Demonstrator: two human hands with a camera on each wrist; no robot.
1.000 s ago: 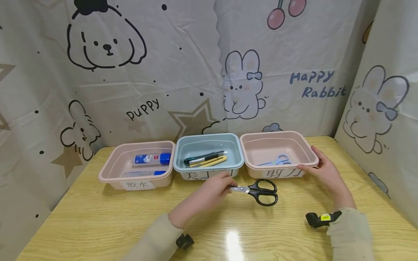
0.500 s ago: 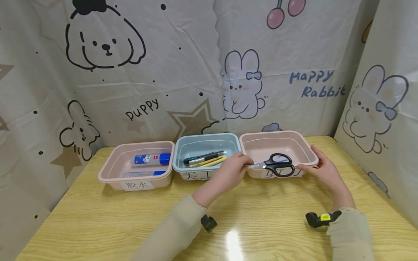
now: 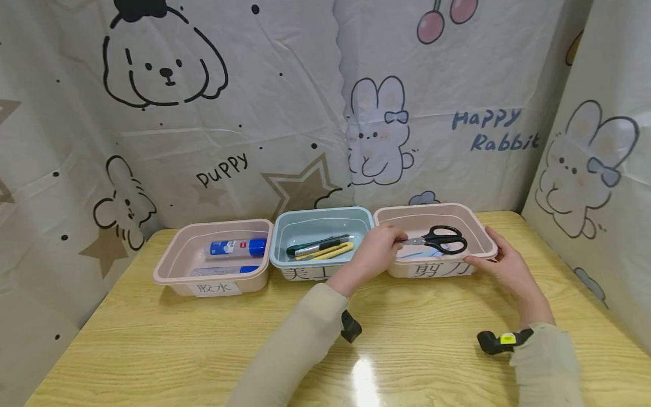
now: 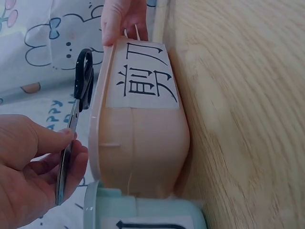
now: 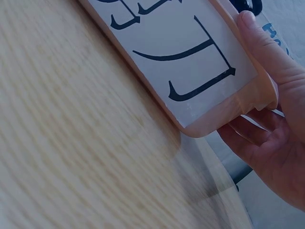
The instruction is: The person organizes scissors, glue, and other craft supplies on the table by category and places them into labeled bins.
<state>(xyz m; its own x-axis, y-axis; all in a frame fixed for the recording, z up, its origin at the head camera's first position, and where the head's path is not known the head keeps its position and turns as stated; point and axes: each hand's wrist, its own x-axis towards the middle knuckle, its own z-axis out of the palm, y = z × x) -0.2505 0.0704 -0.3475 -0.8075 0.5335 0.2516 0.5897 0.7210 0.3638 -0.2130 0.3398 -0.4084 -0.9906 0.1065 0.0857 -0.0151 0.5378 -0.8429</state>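
Observation:
My left hand (image 3: 373, 249) pinches black-handled scissors (image 3: 445, 240) by their metal blades, thumb against fingers. In the left wrist view the scissors (image 4: 83, 81) hang just above the rim of the right-hand pink bin (image 4: 143, 152), apart from it. Inside that bin (image 3: 407, 215) lie light-blue scissors (image 3: 418, 254), partly hidden by the black ones. My right hand (image 3: 508, 268) grips the bin's right end. In the right wrist view, the thumb of my right hand (image 5: 281, 143) rests at the rim and the fingers curl under it.
A blue bin (image 3: 285, 220) stands in the middle, holding a yellow utility knife (image 3: 328, 252) and dark ones. In the left pink bin (image 3: 168, 265) lie a blue-capped glue bottle (image 3: 236, 247) and a clear blue-capped tube (image 3: 226, 271). A printed curtain (image 3: 285, 113) hangs behind the wooden table (image 3: 178, 350).
My left hand has lifted the black scissors and carried them up and to the right, from in front of the bins to over the right pink bin. My right hand stays put.

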